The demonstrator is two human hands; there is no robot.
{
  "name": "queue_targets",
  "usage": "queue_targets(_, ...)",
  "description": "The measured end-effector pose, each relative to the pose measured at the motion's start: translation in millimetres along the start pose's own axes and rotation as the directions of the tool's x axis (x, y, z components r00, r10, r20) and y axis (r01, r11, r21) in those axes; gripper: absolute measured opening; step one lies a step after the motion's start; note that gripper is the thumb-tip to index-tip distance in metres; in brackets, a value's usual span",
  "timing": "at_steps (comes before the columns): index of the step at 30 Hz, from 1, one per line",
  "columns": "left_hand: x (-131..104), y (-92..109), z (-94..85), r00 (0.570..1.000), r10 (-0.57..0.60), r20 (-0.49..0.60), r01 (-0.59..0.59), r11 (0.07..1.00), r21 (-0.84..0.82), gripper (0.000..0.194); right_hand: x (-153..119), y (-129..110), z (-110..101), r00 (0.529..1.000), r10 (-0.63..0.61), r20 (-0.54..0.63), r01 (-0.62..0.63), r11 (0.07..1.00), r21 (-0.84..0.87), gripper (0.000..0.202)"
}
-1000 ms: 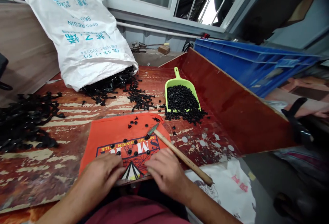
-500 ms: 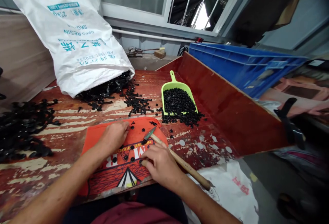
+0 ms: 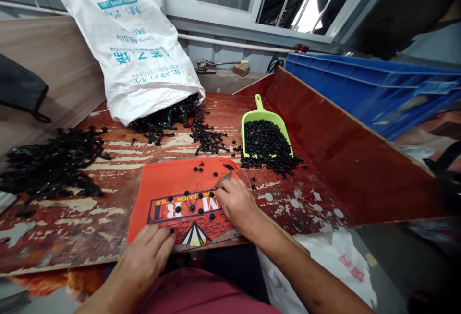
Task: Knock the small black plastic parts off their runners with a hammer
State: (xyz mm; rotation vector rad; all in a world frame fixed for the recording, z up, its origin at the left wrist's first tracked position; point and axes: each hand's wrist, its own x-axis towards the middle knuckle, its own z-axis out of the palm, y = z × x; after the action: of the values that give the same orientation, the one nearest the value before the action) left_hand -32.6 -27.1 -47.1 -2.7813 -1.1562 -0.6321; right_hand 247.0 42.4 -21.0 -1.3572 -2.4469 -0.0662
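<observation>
An orange printed cloth (image 3: 158, 179) lies on the worn red table, with several small black pieces (image 3: 192, 208) scattered over it. My left hand (image 3: 153, 247) rests at the cloth's near left edge, fingers bent together beside a black piece; what it holds, if anything, is hidden. Over the cloth's right side, my right hand (image 3: 236, 203) is closed on a knife (image 3: 225, 178), whose blade points up and right; its wooden handle runs back beneath my forearm. Beyond the cloth stands a lime green dustpan (image 3: 259, 105) heaped with small black pieces, some spilled at its mouth.
A white resin sack (image 3: 151, 64) spills black parts at the back left. Another pile of black parts (image 3: 54, 165) lies at the left. A red board (image 3: 342, 155) edges the table's right side, with a blue crate (image 3: 345, 78) behind it.
My left hand has moved from the cloth's upper part down to its near left edge. My right hand has moved up and closed around the knife near its blade. The view has shifted left.
</observation>
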Motion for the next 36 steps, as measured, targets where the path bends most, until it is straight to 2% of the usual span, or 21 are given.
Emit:
queue_targets(3, -3, -1, -4.1, 0.998, -0.009, -0.064, 0.003, 0.995, -0.097, 0.025, -6, 0, 0, 0.998, 0.062, -0.030, -0.061, 0.997, 0.042, 0.015)
queue_targets(7, 3, -1, -14.4, 0.974, -0.221, -0.047, 0.206, 0.956, -0.210, 0.017, -9, -13, -11, 0.980, 0.181, -0.087, -0.167, 0.975, 0.146, 0.017)
queue_targets(9, 6, -2, -12.7, 0.947, -0.320, -0.022, 0.307, 0.924, -0.227, 0.020, -8, -31, -17, 0.976, 0.194, -0.101, -0.155, 0.938, 0.309, 0.026)
queue_targets(12, 11, -3, -3.0, 0.927, -0.373, 0.035, 0.370, 0.900, -0.231, 0.016, -6, -62, -11, 0.995, 0.087, -0.057, -0.048, 0.869, 0.493, 0.024)
queue_targets(14, 13, -4, 3.7, 0.925, -0.375, 0.066, 0.380, 0.895, -0.233, 0.016, -6, -78, -1, 1.000, 0.016, -0.001, -0.014, 0.891, 0.454, 0.014)
queue_targets(17, 10, -6, 8.9, 0.924, -0.379, 0.051, 0.380, 0.897, -0.225, 0.018, -8, -87, 10, 0.999, 0.008, 0.045, -0.022, 0.945, 0.325, 0.009)
queue_targets(20, 4, -10, 5.2, 0.930, -0.366, 0.013, 0.359, 0.905, -0.228, 0.017, -10, -79, 3, 0.998, -0.051, 0.029, 0.040, 0.956, 0.292, 0.011)
queue_targets(22, 6, -16, -3.3, 0.932, -0.361, 0.022, 0.353, 0.898, -0.264, 0.018, -6, -64, -8, 0.996, -0.089, 0.012, 0.080, 0.944, 0.321, 0.018)
queue_targets(24, 22, -27, -15.2, 0.925, -0.377, 0.047, 0.374, 0.881, -0.292, 0.022, 6, -42, -18, 1.000, -0.008, 0.022, 0.002, 0.963, 0.269, 0.023)
queue_targets(26, 53, -39, -25.2, 0.917, -0.393, 0.073, 0.398, 0.882, -0.251, 0.025, 25, -14, -20, 0.983, 0.179, 0.050, -0.184, 0.978, 0.097, 0.021)
queue_targets(27, 73, -45, -27.4, 0.913, -0.397, 0.090, 0.407, 0.889, -0.208, 0.026, 36, -1, -19, 0.972, 0.227, 0.059, -0.230, 0.972, 0.056, 0.015)
queue_targets(30, 135, -60, -18.9, 0.895, -0.394, 0.210, 0.414, 0.908, -0.060, 0.027, 63, 28, -10, 0.960, 0.263, 0.101, -0.267, 0.964, 0.025, 0.009)
queue_targets(33, 174, -66, 1.8, 0.889, -0.346, 0.299, 0.373, 0.927, -0.036, 0.020, 66, 28, -14, 0.959, 0.264, 0.102, -0.267, 0.963, 0.026, 0.013)
queue_targets(36, 183, -65, 14.5, 0.883, -0.326, 0.337, 0.354, 0.935, -0.023, 0.019, 39, 2, -34, 0.977, 0.205, 0.064, -0.209, 0.976, 0.067, 0.013)
